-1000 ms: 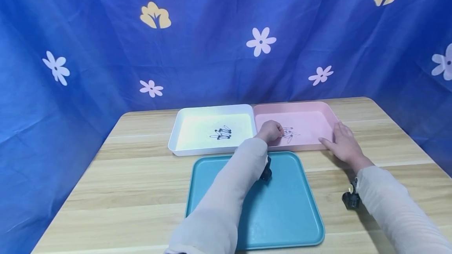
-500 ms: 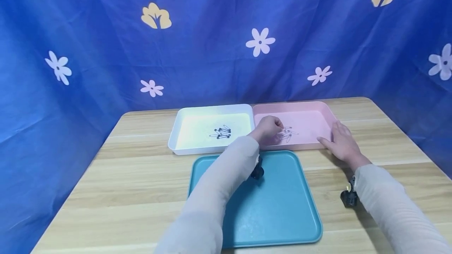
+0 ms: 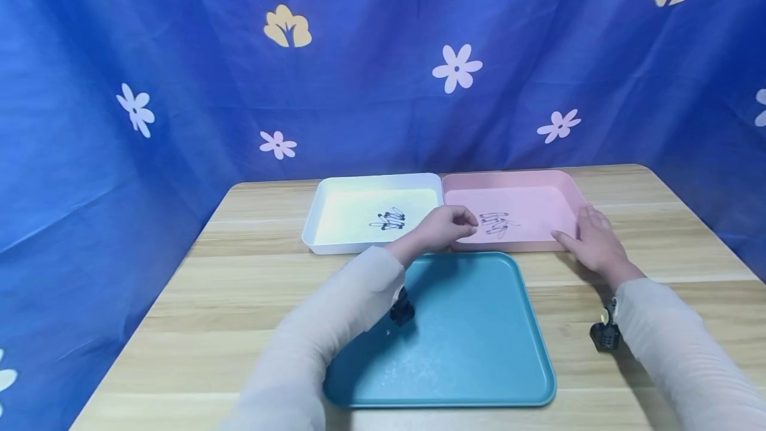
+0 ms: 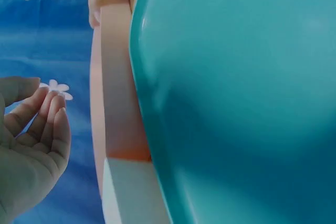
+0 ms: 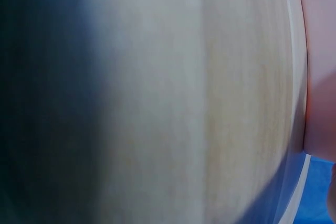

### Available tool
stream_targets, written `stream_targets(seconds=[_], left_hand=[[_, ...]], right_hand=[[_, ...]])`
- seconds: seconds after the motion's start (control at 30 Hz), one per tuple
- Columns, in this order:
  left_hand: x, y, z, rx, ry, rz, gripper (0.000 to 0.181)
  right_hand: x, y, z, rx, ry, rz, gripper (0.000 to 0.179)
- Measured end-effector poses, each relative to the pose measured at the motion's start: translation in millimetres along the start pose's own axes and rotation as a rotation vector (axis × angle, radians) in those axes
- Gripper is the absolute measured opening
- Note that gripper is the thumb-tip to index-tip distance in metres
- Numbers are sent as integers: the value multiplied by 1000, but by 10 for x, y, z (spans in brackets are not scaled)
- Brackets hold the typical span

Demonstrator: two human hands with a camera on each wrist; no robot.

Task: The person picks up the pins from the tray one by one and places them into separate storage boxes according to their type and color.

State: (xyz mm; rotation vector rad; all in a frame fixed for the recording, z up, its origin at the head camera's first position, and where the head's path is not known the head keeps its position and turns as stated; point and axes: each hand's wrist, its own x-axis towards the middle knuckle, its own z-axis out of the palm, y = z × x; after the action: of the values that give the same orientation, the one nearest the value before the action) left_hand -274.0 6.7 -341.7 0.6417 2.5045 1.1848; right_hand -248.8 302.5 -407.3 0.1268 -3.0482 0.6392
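Note:
My left hand (image 3: 445,226) hovers over the front left corner of the pink tray (image 3: 538,245). In the left wrist view its fingers (image 4: 62,129) are loosely bent, thumb tip close to them, and I see nothing between them. Just right of that hand, small dark looped pieces that look like safety pins (image 3: 495,223) lie in the pink tray. A similar cluster of dark pins (image 3: 391,219) lies in the white tray (image 3: 335,249). My right hand (image 3: 594,245) rests at the pink tray's front right corner, thumb by the front rim, fingers along the right side.
A teal tray (image 3: 473,351) lies on the wooden table (image 3: 239,324) in front of the two shallow trays, partly under my left forearm. The white and pink trays stand side by side. A blue flowered curtain (image 3: 371,105) hangs behind the table.
My left hand has drawn back to the left from the pins in the pink tray, leaving them in fuller view. The right hand stays at the tray's corner. The head view has shifted slightly.

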Motion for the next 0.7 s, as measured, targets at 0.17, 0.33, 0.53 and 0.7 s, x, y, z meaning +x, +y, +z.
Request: stream_targets(seconds=[0.17,0.33,0.53,0.7], left_hand=[[-321,-47,-125,-34,-48,14,15],[-530,-88,-204,-34,-77,30,18],[-743,-228,-314,5,-105,19,19],[-913,-379,-410,46,-130,12,18]], right_hand=[[-2,0,11,8,2,-11,89],[-17,27,-33,7,10,-6,90],[-37,30,-28,12,6,-5,90],[-25,10,-7,5,20,-42,89]])
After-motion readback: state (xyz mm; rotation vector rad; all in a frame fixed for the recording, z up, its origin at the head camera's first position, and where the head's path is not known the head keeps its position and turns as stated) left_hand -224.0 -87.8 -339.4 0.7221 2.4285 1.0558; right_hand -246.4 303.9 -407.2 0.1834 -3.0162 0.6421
